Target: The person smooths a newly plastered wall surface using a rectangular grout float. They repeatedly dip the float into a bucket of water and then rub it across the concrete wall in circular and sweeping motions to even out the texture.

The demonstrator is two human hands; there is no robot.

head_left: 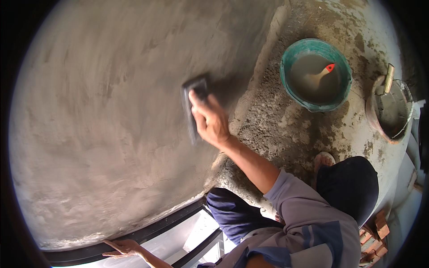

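Observation:
My right hand [210,118] is wrapped on a dark trowel or float [193,85], slightly blurred, held against the grey, smeared plaster surface [111,98] of a wall. At the lower left, my left hand [125,246] rests with fingers stretched out on the black frame [156,227] of a glazed opening along the plaster's edge. A green bucket [288,87] of grey watery liquid sits at the upper right, with a red-tipped paintbrush [322,73] in it.
A second bucket [374,111] with grey mix stands at the far right, a tool handle [389,78] across its rim. Red bricks [375,243] are piled at the lower right. My legs and feet are on the rough, mortar-spattered floor [263,120] beside the wall.

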